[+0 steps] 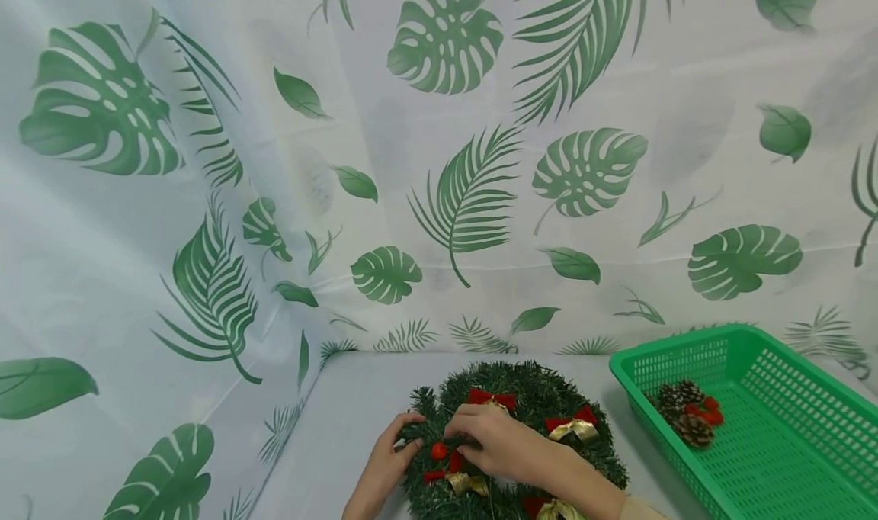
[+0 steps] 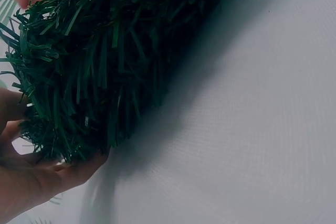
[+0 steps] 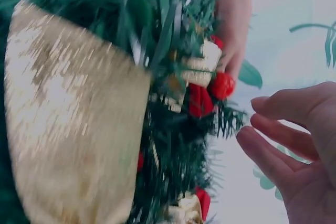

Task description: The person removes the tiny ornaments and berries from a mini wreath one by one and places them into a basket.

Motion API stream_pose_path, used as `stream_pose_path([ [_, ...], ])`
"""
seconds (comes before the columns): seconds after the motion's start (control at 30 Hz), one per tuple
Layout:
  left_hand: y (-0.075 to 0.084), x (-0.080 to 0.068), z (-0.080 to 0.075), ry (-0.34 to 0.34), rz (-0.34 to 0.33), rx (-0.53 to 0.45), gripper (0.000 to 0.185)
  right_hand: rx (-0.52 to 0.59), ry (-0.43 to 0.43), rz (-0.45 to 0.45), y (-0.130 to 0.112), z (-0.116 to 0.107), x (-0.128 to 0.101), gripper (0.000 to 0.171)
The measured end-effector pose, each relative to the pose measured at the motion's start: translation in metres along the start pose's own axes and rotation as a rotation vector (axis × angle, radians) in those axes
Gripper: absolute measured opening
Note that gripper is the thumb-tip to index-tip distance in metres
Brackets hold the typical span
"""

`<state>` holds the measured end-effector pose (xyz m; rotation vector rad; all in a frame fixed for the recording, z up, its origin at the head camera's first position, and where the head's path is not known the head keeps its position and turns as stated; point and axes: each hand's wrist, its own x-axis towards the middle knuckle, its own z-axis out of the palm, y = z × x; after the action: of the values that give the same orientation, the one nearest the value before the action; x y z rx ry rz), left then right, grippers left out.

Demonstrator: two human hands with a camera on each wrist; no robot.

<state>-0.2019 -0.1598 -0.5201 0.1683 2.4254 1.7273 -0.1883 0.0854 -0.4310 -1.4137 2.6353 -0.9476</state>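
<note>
A dark green wreath [image 1: 535, 386] with red and gold bows lies on the white surface. My left hand [image 1: 386, 459] grips its left edge; in the left wrist view the fingers [image 2: 79, 174] curl round the green tinsel [image 2: 100, 66]. Over the left part of the wreath is my right hand [image 1: 497, 440], its fingers bent downward. In the right wrist view the right hand's thumb and fingertips [image 3: 249, 140] stand slightly apart at the tip of a green sprig [image 3: 231, 119]. A round red ball [image 1: 438, 450] sits between the hands, above a red and gold bow [image 1: 466, 482].
To the right stands a green plastic basket [image 1: 686, 467] holding pine cones [image 1: 694, 430] and small red pieces [image 1: 706, 411]. A white curtain [image 1: 480, 223] printed with green leaves rises behind and at the left. More bows, like this one [image 1: 575, 428], dot the wreath.
</note>
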Motion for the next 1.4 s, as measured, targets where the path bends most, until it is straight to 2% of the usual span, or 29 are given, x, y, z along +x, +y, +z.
stream_pose_path([
  [0.33,-0.003,-0.002,-0.001,-0.024,-0.011,-0.024,0.039,-0.054,-0.024,-0.023,-0.006,0.021,0.012,0.020],
  [0.53,-0.002,-0.007,-0.001,-0.062,-0.040,-0.043,0.046,-0.034,-0.032,-0.008,-0.003,0.031,0.011,0.019],
  [0.97,0.001,0.000,-0.005,-0.053,-0.056,-0.071,0.042,-0.088,-0.023,0.031,-0.004,0.030,0.020,0.021],
  [1.17,0.001,0.001,-0.004,-0.051,-0.074,-0.079,0.041,-0.160,-0.021,0.017,-0.002,0.035,0.021,0.022],
  [1.23,0.000,0.001,-0.003,-0.048,-0.062,-0.071,0.041,-0.172,-0.008,0.008,0.000,0.036,0.021,0.021],
  [1.4,0.001,0.000,-0.003,-0.041,-0.046,-0.056,0.041,-0.126,0.023,-0.005,0.002,0.037,0.017,0.020],
])
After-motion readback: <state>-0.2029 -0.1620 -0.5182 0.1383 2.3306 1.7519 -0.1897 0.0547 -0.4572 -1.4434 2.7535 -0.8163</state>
